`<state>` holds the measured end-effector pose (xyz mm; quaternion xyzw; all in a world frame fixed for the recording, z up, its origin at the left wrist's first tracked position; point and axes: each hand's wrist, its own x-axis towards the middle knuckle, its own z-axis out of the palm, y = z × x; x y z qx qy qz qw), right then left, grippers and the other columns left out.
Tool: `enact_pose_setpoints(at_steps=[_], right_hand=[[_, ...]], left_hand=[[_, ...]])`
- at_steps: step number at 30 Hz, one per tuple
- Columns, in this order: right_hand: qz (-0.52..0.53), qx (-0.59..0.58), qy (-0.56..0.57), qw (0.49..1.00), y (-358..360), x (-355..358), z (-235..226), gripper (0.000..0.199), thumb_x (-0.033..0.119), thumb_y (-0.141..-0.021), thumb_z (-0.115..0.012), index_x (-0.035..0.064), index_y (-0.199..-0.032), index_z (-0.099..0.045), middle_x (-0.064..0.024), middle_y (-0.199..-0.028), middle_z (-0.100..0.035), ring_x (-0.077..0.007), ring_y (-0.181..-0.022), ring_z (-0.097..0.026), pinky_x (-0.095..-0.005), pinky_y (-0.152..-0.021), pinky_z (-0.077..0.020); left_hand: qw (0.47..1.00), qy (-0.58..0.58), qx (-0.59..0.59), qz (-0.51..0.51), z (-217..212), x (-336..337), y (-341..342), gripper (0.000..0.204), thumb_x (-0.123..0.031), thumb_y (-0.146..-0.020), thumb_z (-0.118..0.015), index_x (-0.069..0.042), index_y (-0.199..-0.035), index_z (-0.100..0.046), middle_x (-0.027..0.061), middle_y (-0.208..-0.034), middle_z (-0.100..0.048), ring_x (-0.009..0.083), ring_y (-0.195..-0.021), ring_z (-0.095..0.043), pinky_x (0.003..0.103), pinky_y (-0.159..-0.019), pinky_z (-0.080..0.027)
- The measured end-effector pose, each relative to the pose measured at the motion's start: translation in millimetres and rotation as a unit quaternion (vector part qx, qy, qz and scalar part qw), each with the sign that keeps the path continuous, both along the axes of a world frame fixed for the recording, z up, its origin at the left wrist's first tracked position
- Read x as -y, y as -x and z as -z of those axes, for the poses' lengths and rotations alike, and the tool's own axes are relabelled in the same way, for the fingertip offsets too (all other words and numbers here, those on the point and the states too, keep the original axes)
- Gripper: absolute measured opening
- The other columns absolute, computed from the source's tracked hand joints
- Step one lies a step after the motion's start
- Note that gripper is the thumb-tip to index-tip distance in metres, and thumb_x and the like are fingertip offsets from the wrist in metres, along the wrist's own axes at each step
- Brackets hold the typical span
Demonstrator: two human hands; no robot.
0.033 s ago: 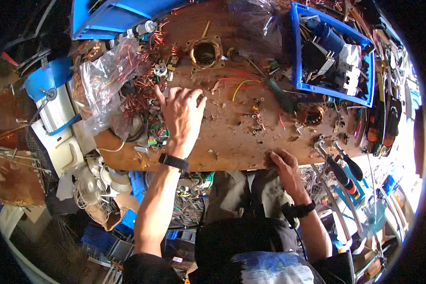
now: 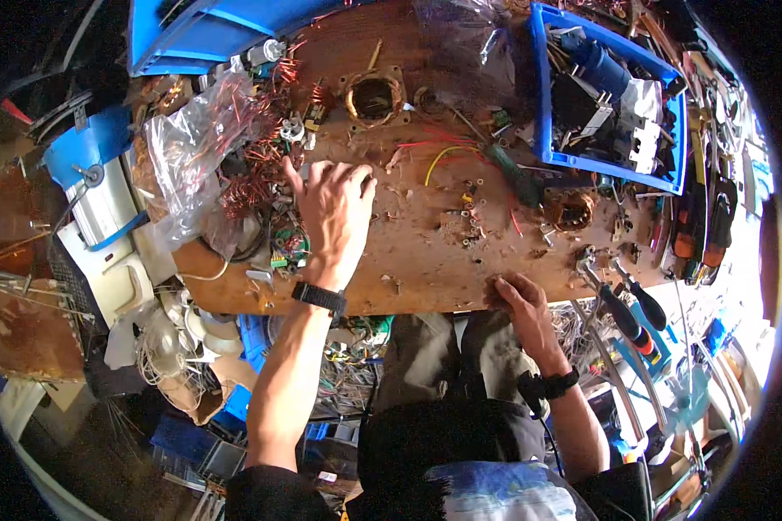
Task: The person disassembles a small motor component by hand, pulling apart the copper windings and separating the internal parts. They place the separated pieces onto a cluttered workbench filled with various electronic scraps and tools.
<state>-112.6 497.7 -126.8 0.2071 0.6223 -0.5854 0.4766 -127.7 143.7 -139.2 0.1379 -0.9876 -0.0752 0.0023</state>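
Note:
My left hand [image 2: 333,201] lies palm down over the wooden bench, its fingers apart and bent. Its thumb is beside a heap of reddish copper wire coils [image 2: 245,196]; whatever lies under the palm is hidden. My right hand [image 2: 528,314] rests at the bench's front edge, thumb and fingers curled together; anything between them cannot be made out. Beyond the left hand sits a square motor stator with copper windings [image 2: 375,97]. A smaller copper-wound ring [image 2: 573,211] stands farther right. Below the left wrist's side lies a round green circuit board [image 2: 294,247].
A blue crate [image 2: 543,104] of black and metal parts stands at the back right. Clear plastic bags [image 2: 191,148] lie at the left. Red and yellow wires [image 2: 443,161] and small screws [image 2: 471,230] are scattered mid-bench. Screwdrivers [image 2: 626,317] jut over the right front edge.

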Motion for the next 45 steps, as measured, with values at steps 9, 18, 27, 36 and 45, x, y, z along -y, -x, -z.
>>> enact_pose_setpoints(at_steps=[9,18,27,36,45], right_hand=[[0.031,0.035,0.077,0.996,14.1,32.0,-10.8,0.031,0.022,-0.110,-0.062,-0.0063,-0.121,-0.069,-0.0095,-0.116,-0.073,-0.0207,-0.108,-0.071,-0.0365,-0.100,-0.0576],[-0.048,0.004,0.148,0.988,6.8,75.8,5.0,0.032,0.013,-0.105,-0.063,-0.0037,-0.132,-0.067,-0.0162,-0.129,-0.070,-0.0277,-0.117,-0.071,-0.0370,-0.103,-0.0572],[-0.032,0.023,0.122,0.992,12.4,89.0,-4.0,0.028,0.016,-0.108,-0.062,-0.0067,-0.124,-0.068,-0.0158,-0.122,-0.072,-0.0244,-0.113,-0.073,-0.0375,-0.103,-0.0580],[-0.036,0.040,0.126,0.991,16.8,88.5,14.7,0.029,0.022,-0.107,-0.067,-0.0044,-0.119,-0.071,-0.0084,-0.110,-0.076,-0.0176,-0.104,-0.072,-0.0335,-0.099,-0.0571],[-0.062,-0.002,0.105,0.993,24.5,76.5,10.6,0.021,0.017,-0.104,-0.072,-0.0020,-0.113,-0.073,-0.0042,-0.102,-0.075,-0.0130,-0.095,-0.070,-0.0309,-0.092,-0.0566]], left_hand=[[0.993,-0.118,-0.029,0.012,-37.0,-23.5,-18.3,0.010,-0.026,-0.092,-0.081,-0.019,-0.098,-0.080,-0.0013,-0.096,-0.077,0.0235,-0.100,-0.065,0.059,-0.124,-0.030],[0.958,-0.284,0.001,0.042,-55.6,-89.6,-72.6,0.020,-0.021,-0.088,-0.083,-0.015,-0.107,-0.080,-0.0020,-0.097,-0.075,0.0218,-0.104,-0.065,0.058,-0.125,-0.032],[0.965,-0.254,0.005,0.058,-38.1,-78.4,-81.5,0.017,-0.015,-0.088,-0.082,-0.012,-0.105,-0.081,0.0015,-0.089,-0.073,0.0229,-0.099,-0.067,0.058,-0.121,-0.038],[0.996,-0.075,-0.026,0.028,-21.3,-33.9,-68.9,0.022,-0.016,-0.086,-0.083,-0.014,-0.108,-0.081,-0.0017,-0.098,-0.076,0.0206,-0.112,-0.062,0.068,-0.128,-0.024],[0.997,-0.022,0.016,0.070,-7.3,-16.8,-56.9,0.023,-0.016,-0.087,-0.076,-0.015,-0.110,-0.082,-0.0037,-0.100,-0.076,0.0212,-0.112,-0.061,0.069,-0.129,-0.021]])
